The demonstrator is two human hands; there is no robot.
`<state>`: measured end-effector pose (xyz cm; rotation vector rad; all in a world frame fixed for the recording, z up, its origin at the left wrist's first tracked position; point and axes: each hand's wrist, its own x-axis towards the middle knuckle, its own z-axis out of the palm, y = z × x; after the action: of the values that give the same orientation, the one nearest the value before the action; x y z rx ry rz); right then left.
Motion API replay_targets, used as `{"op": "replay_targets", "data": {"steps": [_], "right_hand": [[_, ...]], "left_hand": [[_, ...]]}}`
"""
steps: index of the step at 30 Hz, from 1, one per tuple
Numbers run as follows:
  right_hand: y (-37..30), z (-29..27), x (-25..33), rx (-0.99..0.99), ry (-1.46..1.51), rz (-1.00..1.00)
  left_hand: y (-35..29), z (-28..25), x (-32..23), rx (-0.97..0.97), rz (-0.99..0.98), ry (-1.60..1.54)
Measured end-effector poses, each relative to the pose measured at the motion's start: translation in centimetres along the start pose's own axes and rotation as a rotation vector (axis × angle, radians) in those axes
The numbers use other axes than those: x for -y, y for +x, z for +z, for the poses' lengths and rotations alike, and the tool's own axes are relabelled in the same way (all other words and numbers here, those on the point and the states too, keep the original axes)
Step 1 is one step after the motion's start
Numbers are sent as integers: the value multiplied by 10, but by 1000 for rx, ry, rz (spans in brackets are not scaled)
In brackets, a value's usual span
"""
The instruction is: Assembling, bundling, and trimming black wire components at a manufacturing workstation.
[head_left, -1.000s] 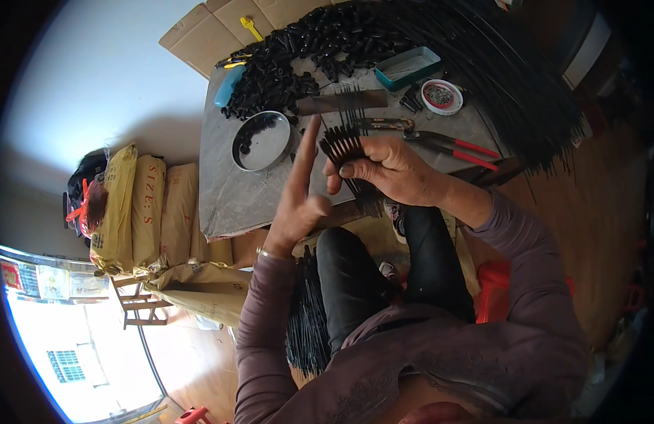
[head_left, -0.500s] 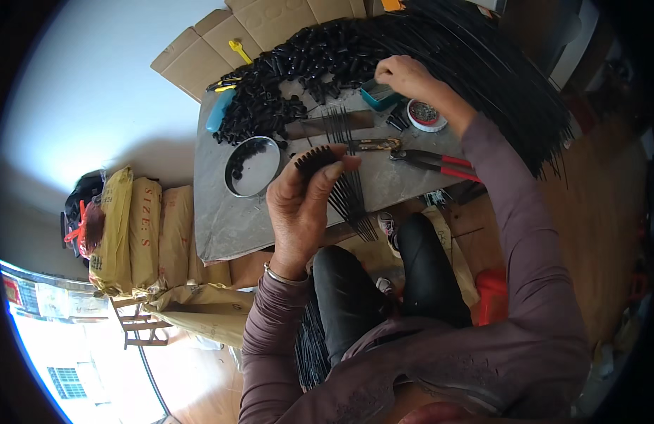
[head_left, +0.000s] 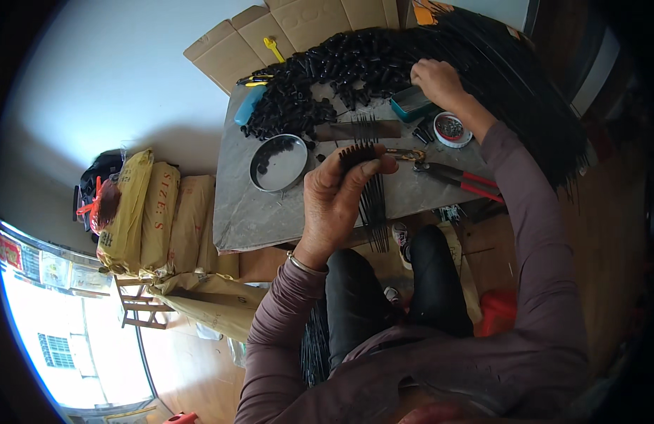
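Note:
My left hand [head_left: 332, 208] is raised over the near part of the table, thumb and fingers closed on a small black toothed strip [head_left: 356, 155] with its teeth upward. Beneath that hand, a bundle of thin black rods [head_left: 374, 212] lies across a flat dark bar [head_left: 327, 132] and sticks out past the table edge. My right hand [head_left: 440, 83] hovers at the far right side of a teal box [head_left: 403, 113], its fingers drawn together; whatever is in them is hidden. Close by stands a round white-and-red tub [head_left: 452, 140] holding small metal bits.
Black tubular pieces [head_left: 341, 60] heap across the table's far side, and long black rods [head_left: 510, 92] fill its right. A round metal dish [head_left: 290, 169] holds a few black bits. Red-handled pincers [head_left: 475, 185] lie at right. Stuffed sacks [head_left: 157, 219] stand left of the grey table [head_left: 235, 219].
The whole view has shifted, so table and hands appear farther right. My left hand keeps hold of the toothed strip. My right hand stays by the teal box with fingers drawn together.

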<state>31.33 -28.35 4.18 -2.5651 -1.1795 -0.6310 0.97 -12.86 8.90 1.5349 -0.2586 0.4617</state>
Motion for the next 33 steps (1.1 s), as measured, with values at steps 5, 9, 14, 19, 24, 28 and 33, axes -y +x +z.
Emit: {"op": "replay_targets", "data": {"steps": [5, 9, 14, 19, 24, 28, 33], "right_hand": [[-36, -103, 99, -143, 879, -24], [-74, -142, 142, -113, 866, -345], [-83, -148, 152, -208, 649, -362], [-85, -152, 155, -198, 654, -339], [-86, -149, 154, -178, 614, -357], [-86, -149, 154, -196, 622, -358], [-87, -154, 154, -205, 595, -350]], "left_hand": [[-1, -4, 0, -22, 3, 38], [0, -6, 3, -30, 2, 59], [1, -3, 1, -8, 14, 33], [0, -3, 1, -23, 27, 6], [0, -2, 0, -24, 18, 11], [0, -2, 0, -23, 12, 43], [-1, -3, 0, -32, 18, 2]]}}
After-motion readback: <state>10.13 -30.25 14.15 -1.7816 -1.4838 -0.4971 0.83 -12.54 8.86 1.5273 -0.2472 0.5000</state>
